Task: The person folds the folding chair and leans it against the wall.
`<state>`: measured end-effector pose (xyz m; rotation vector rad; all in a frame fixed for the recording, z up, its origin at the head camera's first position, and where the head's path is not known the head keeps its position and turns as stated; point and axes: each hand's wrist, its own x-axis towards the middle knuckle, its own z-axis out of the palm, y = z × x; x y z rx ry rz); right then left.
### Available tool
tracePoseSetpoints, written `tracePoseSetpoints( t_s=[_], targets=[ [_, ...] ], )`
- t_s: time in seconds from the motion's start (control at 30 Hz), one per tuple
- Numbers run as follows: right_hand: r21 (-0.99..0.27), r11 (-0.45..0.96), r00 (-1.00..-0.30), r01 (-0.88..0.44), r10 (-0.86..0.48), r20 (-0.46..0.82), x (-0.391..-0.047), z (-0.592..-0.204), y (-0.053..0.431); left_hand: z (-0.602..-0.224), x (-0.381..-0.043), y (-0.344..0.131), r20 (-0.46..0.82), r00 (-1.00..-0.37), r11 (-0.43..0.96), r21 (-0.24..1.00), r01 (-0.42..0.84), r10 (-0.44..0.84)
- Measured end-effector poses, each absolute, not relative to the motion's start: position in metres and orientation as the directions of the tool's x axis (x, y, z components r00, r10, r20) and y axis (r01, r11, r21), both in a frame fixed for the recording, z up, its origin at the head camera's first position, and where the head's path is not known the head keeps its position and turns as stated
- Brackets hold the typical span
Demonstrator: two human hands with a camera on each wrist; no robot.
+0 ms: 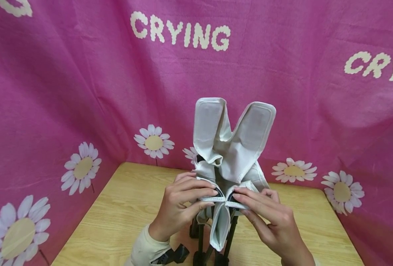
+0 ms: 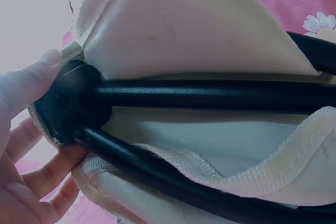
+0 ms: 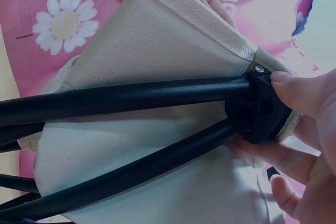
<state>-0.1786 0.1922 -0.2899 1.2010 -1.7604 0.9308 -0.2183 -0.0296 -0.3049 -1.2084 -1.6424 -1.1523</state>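
Observation:
A small folding chair with a cream fabric seat (image 1: 253, 127) and black tube legs (image 1: 230, 238) stands partly folded in front of me. My left hand (image 1: 179, 199) pinches one fabric corner, thumb below and fingers on top. In the left wrist view its fingers are around a black plastic joint (image 2: 73, 100) where two tubes meet. The opposite corner is pinched by my right hand (image 1: 271, 214), close beside the left. Its thumb presses a similar joint (image 3: 257, 108) in the right wrist view. Between the hands a fold of fabric (image 1: 220, 227) hangs down; two flaps stand up behind.
Under the chair is a light wooden table (image 1: 116, 218). A pink cloth (image 1: 169, 81) printed with daisies and lettering encloses the back and sides. A black strap (image 1: 171, 255) is on the left wrist, near the chair's legs in the head view.

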Motion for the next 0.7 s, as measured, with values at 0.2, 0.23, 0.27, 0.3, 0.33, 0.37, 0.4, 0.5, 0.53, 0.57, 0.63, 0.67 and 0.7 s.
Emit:
tracePoseSetpoints(
  t_s=[0.2, 0.23, 0.27, 0.3, 0.33, 0.37, 0.4, 0.5, 0.53, 0.57, 0.63, 0.67, 0.7],
  targets=[
    [-0.128, 0.289, -0.231, -0.949, -0.357, 0.905, -0.1802, -0.2914, 0.1922, -0.3063, -0.2183, -0.0276, 0.941, -0.227, 0.146, 0.195, 0.970, 0.249],
    [-0.130, 0.289, -0.232, -0.949, -0.355, 0.906, -0.1803, -0.2918, 0.1919, -0.3068, -0.2181, -0.0273, 0.943, -0.225, 0.148, 0.193, 0.970, 0.245],
    [-0.131, 0.287, -0.232, -0.949, -0.353, 0.907, -0.1804, -0.2921, 0.1916, -0.3074, -0.2180, -0.0268, 0.945, -0.224, 0.149, 0.192, 0.970, 0.239],
    [-0.133, 0.285, -0.232, -0.949, -0.350, 0.907, -0.1803, -0.2924, 0.1913, -0.3079, -0.2180, -0.0263, 0.948, -0.219, 0.150, 0.188, 0.971, 0.233],
    [-0.132, 0.283, -0.230, -0.950, -0.348, 0.909, -0.1804, -0.2928, 0.1907, -0.3083, -0.2178, -0.0259, 0.950, -0.216, 0.151, 0.185, 0.971, 0.227],
    [-0.133, 0.279, -0.229, -0.951, -0.344, 0.911, -0.1804, -0.2929, 0.1902, -0.3084, -0.2175, -0.0254, 0.952, -0.212, 0.153, 0.181, 0.972, 0.221],
    [-0.134, 0.276, -0.227, -0.952, -0.340, 0.913, -0.1805, -0.2931, 0.1897, -0.3086, -0.2173, -0.0250, 0.954, -0.209, 0.156, 0.178, 0.972, 0.215],
    [-0.131, 0.253, -0.211, -0.958, -0.321, 0.923, -0.1818, -0.2938, 0.1883, -0.3087, -0.2169, -0.0237, 0.958, -0.199, 0.173, 0.164, 0.971, 0.206],
    [-0.131, 0.247, -0.207, -0.960, -0.315, 0.926, -0.1822, -0.2939, 0.1876, -0.3087, -0.2165, -0.0234, 0.959, -0.197, 0.182, 0.161, 0.970, 0.204],
    [-0.132, 0.239, -0.203, -0.962, -0.307, 0.930, -0.1826, -0.2942, 0.1873, -0.3087, -0.2163, -0.0230, 0.960, -0.194, 0.194, 0.155, 0.969, 0.201],
    [-0.130, 0.223, -0.193, -0.966, -0.291, 0.937, -0.1835, -0.2954, 0.1868, -0.3084, -0.2156, -0.0223, 0.963, -0.184, 0.217, 0.141, 0.966, 0.195],
    [-0.133, 0.217, -0.193, -0.967, -0.283, 0.939, -0.1837, -0.2960, 0.1863, -0.3083, -0.2151, -0.0219, 0.965, -0.181, 0.227, 0.136, 0.964, 0.190],
    [-0.135, 0.214, -0.192, -0.968, -0.276, 0.942, -0.1839, -0.2967, 0.1857, -0.3083, -0.2149, -0.0215, 0.967, -0.177, 0.236, 0.132, 0.963, 0.185]
  ],
)
